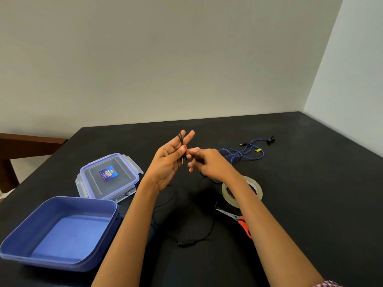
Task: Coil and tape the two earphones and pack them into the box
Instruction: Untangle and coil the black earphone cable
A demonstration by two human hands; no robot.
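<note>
Open blue plastic box [68,235] near left, nothing inside; clear blue-rimmed lid [107,175] behind it. Early stage: black wired earphone [181,138] has few loops over left hand [170,162] fingers, thumb pinning plug end; right hand [207,164] pinches cord just beside. Blue wired earphone [244,152] loose, far right. Clear tape roll [256,188] and orange-handled scissors [242,222] untouched. Black cord hard to trace on black worktop [310,204]; its buds not made out; forearm hides part of tape roll.

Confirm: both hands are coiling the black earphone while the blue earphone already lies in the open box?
No. The head view shows the blue earphone loose on the table, not in the box. The left hand and right hand do work the black earphone.
</note>
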